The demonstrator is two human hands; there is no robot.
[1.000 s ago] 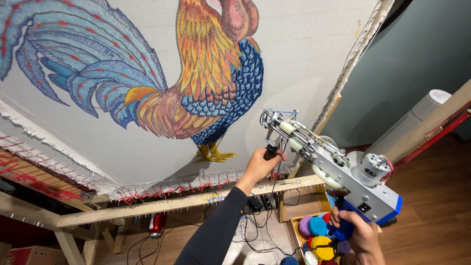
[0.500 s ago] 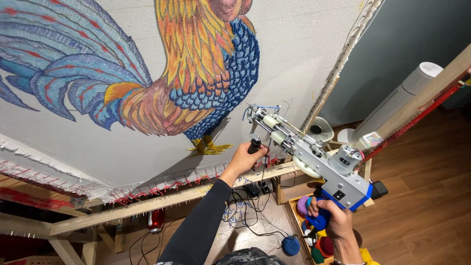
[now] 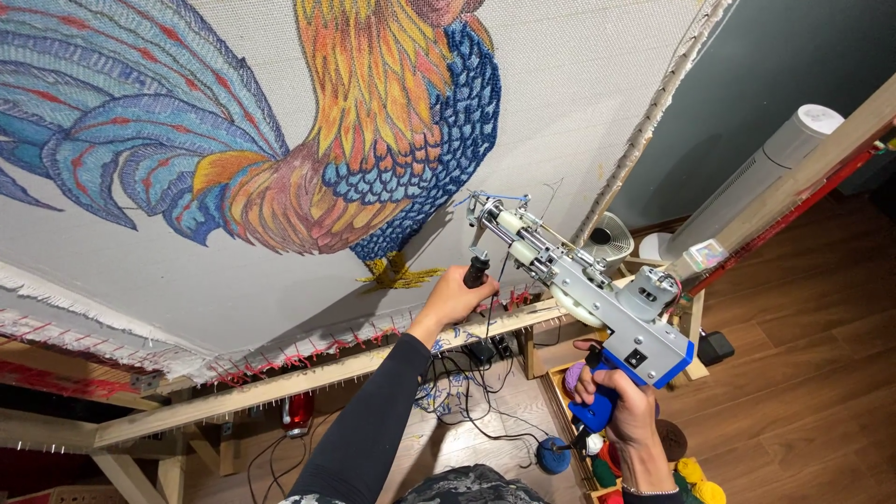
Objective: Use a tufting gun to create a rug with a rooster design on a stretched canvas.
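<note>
Here, a tufting gun (image 3: 583,289) is held up in front of a stretched cloth (image 3: 233,271) that bears a coloured rooster (image 3: 373,140), its needle end close to the cloth just beside the blue breast feathers. The gun looks rigid and fairly heavy, being made of metal with a motor housing, so it is best taken at two places. The right hand (image 3: 621,406) is closed around the blue grip at the rear. The left hand (image 3: 457,297) is wrapped around the black front handle (image 3: 477,271). A thin blue yarn (image 3: 485,198) is seen at the tip and would snap easily. Below, a wooden frame (image 3: 308,373) carries the cloth, and balls of yarn (image 3: 691,471) lie in a box on the floor.
</note>
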